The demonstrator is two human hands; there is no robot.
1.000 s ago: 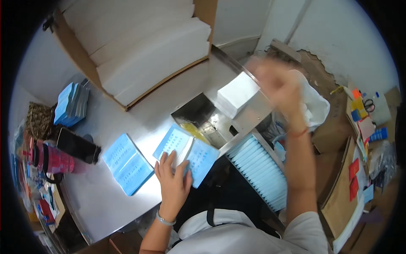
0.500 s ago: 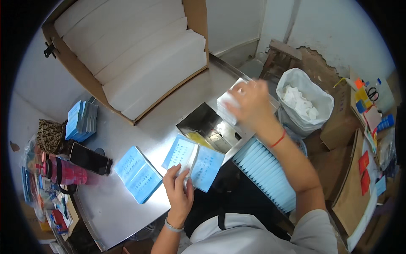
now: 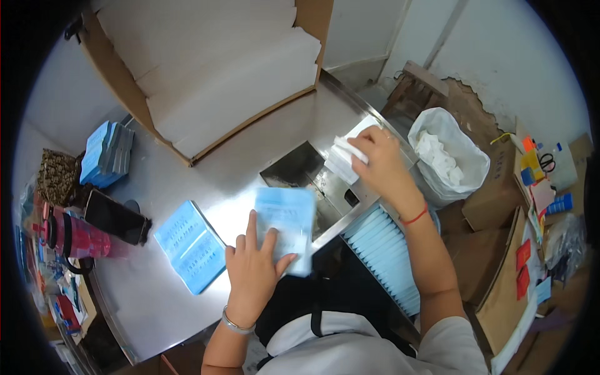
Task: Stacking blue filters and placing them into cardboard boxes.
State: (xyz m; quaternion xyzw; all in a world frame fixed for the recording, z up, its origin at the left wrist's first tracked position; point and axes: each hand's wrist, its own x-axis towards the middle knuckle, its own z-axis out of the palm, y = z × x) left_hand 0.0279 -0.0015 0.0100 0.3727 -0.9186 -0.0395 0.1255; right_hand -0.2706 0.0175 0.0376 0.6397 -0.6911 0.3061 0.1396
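My left hand [image 3: 253, 262] lies on a blue printed packet [image 3: 284, 206], fingers spread over its face and thumb out to the side. The packet is slightly blurred and sits at the front edge of the metal table. At the far right of the tabletop, my right hand [image 3: 384, 165] pinches folded white sheets [image 3: 345, 152] at the top of a white stack. Left of the packet rests a neat pile of flat blue printed sleeves [image 3: 190, 247]. Between the packet and the white stack is a dark rectangular recess [image 3: 306, 165] with shiny metal in it.
A big cardboard box [image 3: 181, 153] of white sheets stands at the back. On the left are bundled blue packets [image 3: 103, 153], a phone [image 3: 115, 219] and a pink bottle [image 3: 87, 237]. Right of the table are a row of blue packets [image 3: 384, 256] and a white bag-lined bin [image 3: 462, 181].
The blue packet, spread apart earlier around something white, is now folded over under my left hand. My right hand, blurred above the white stack before, now pinches folded sheets there.
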